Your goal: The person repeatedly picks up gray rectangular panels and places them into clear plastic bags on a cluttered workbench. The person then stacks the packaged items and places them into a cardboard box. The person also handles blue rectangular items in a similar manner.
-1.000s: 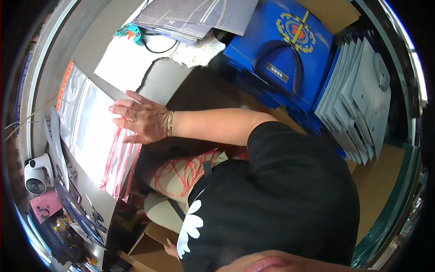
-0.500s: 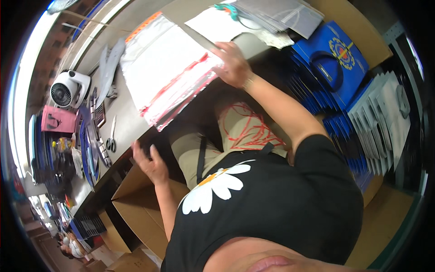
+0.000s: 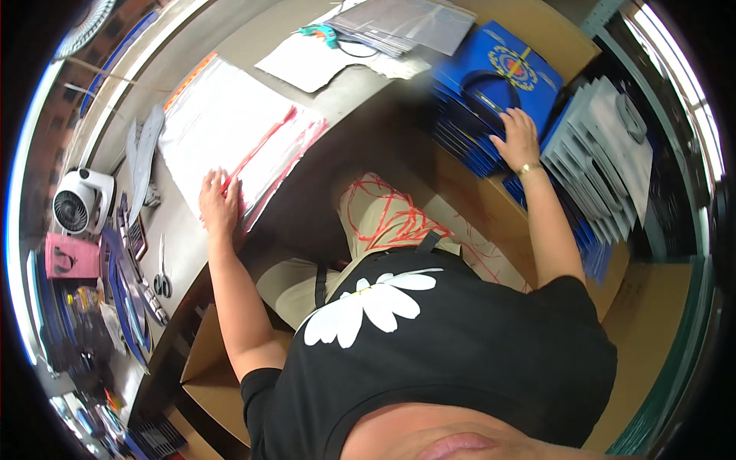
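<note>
A stack of clear plastic bags (image 3: 230, 123) with red edging lies on the table, an orange strip along its far edge. On the stack's near left corner rests my left hand (image 3: 221, 201), fingers extended over the red edging and not gripped round anything. Over to the right, my right hand (image 3: 518, 139) reaches to a packed row of blue bags (image 3: 479, 73) with dark handles. Its fingers are apart and lie against the front bag, below the handle; I cannot see it pinching anything. The bag on top carries a round yellow and red emblem.
Grey-white bags (image 3: 606, 153) stand packed beside the blue ones, in a cardboard box (image 3: 491, 188). Scissors (image 3: 162, 276), a white fan (image 3: 80, 201) and a pink box (image 3: 72, 256) are on the left. Grey sheets (image 3: 410, 23) and a teal-handled tool (image 3: 318, 33) lie at the back.
My right hand has left the plastic bags and gone right to the blue bags. My left hand has come up from beside the table edge onto the stack. The view has turned right.
</note>
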A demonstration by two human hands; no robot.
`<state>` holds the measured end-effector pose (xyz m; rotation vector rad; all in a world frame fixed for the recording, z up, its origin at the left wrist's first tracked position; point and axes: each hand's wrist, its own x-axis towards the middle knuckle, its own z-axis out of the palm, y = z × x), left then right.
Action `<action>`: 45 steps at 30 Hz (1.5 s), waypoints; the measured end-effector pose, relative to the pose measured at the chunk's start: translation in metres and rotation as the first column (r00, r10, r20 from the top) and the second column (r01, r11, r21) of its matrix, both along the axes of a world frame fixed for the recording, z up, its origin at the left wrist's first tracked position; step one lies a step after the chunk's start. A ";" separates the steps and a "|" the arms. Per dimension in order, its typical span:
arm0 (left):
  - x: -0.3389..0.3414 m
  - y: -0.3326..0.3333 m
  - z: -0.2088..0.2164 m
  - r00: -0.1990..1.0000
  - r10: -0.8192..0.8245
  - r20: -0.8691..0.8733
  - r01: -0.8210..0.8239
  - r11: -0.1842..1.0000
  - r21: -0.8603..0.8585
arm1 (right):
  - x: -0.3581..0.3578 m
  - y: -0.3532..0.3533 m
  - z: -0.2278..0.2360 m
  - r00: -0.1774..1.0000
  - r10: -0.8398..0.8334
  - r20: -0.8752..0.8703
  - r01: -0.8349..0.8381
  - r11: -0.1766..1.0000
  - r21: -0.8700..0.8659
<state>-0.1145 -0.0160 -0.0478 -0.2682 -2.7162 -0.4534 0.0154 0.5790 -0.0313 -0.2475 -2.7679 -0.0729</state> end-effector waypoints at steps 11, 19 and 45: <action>0.023 0.078 0.020 0.946 -0.237 -0.221 0.305 0.881 0.361 | 0.042 -0.122 0.075 0.805 0.593 -0.009 -0.590 0.802 0.094; 0.052 0.155 0.042 0.498 -0.867 0.002 0.467 0.269 0.842 | 0.073 -0.201 0.269 0.385 0.915 0.117 -0.871 0.403 -0.281; -0.016 -0.026 0.024 0.979 0.052 0.197 -0.085 0.983 0.163 | -0.206 -0.065 0.151 0.365 0.809 -0.461 0.285 -0.569 -0.772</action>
